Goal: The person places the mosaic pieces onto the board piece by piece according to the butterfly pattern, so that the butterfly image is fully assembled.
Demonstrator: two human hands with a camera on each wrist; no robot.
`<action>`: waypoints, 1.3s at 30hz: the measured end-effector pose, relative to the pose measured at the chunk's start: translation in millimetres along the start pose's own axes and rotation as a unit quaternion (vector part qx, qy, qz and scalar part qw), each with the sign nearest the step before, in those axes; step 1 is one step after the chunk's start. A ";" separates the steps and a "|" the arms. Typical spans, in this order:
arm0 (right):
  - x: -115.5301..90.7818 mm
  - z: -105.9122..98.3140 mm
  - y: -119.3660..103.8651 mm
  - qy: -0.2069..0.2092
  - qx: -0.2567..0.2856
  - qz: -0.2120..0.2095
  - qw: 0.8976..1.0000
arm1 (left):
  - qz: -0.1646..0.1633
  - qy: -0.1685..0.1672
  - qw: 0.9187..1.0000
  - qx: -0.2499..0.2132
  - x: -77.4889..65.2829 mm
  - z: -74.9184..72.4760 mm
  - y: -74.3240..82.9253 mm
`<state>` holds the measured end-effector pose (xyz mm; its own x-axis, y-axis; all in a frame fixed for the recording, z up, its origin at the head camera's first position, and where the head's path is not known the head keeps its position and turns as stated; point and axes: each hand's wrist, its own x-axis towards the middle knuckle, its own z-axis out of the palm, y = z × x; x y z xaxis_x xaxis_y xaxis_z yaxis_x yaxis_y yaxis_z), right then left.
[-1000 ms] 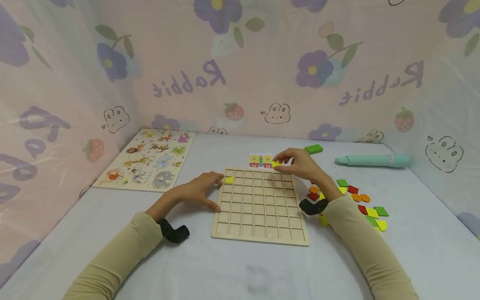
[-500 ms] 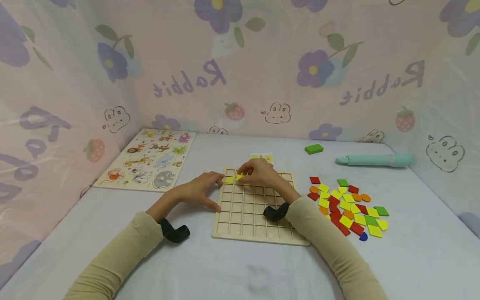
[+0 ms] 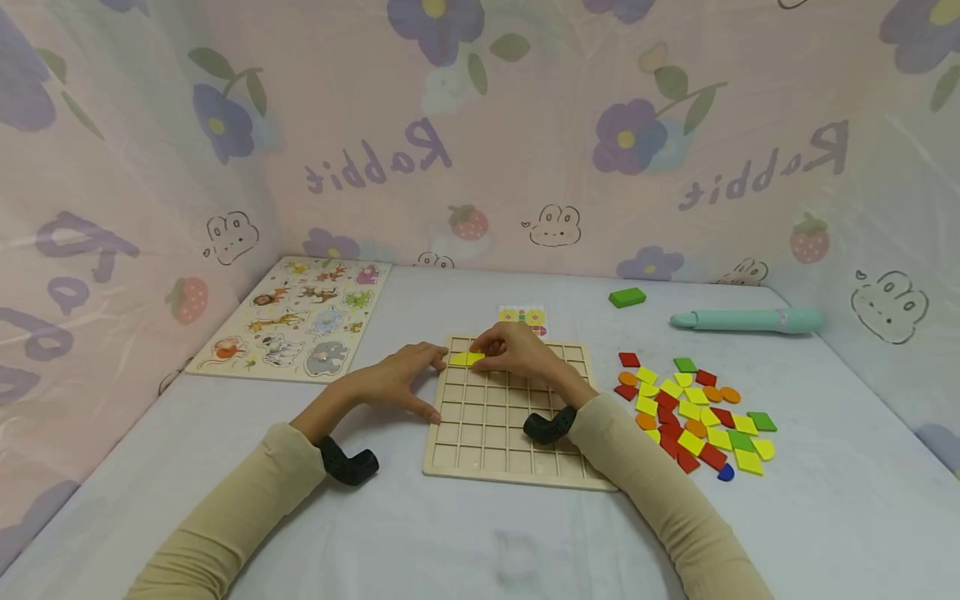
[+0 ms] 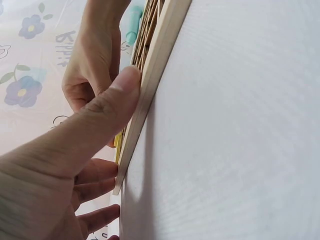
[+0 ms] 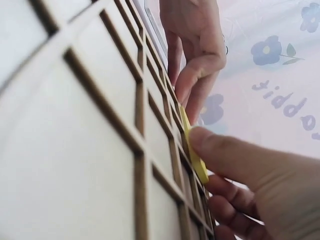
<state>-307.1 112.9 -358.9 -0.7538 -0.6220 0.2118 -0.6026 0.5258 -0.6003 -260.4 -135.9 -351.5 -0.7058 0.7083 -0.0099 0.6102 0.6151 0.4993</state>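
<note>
My right hand (image 3: 519,347) pinches a yellow tile (image 3: 474,358) between thumb and fingers, over the second row of a wooden grid board (image 3: 487,437). That tile lies up against another yellow tile (image 3: 457,360) set in the leftmost cell. In the right wrist view the thumb (image 5: 212,147) presses on the yellow face of a tile (image 5: 202,172). Along the board's left edge rests my left hand (image 3: 397,379), its thumb and fingers spread apart. From the left wrist view, the left thumb (image 4: 125,82) touches the board's side (image 4: 159,55).
Behind the board lies a small card (image 3: 525,315) with a butterfly pattern, partly covered by the right hand. Several loose coloured tiles (image 3: 690,410) spread to the right. Farther back are a green block (image 3: 627,297) and a mint-green pen-like stick (image 3: 746,322). An animal puzzle (image 3: 288,325) lies left.
My right hand has carried the yellow tile from beside the card leftward to the board, then brought it against the first yellow tile. The left hand has stayed at the edge.
</note>
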 end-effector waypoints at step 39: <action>-55.2 -71.7 10.9 0.049 -0.043 -0.025 0.998 | 0.007 0.005 1.000 0.009 0.7 -0.1 -0.2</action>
<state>-290.9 194.6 -321.8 -0.7421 -0.5908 0.3168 -0.6567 0.5458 -0.5205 -261.1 -135.6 -351.5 -0.7012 0.7129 0.0058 0.6257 0.6115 0.4843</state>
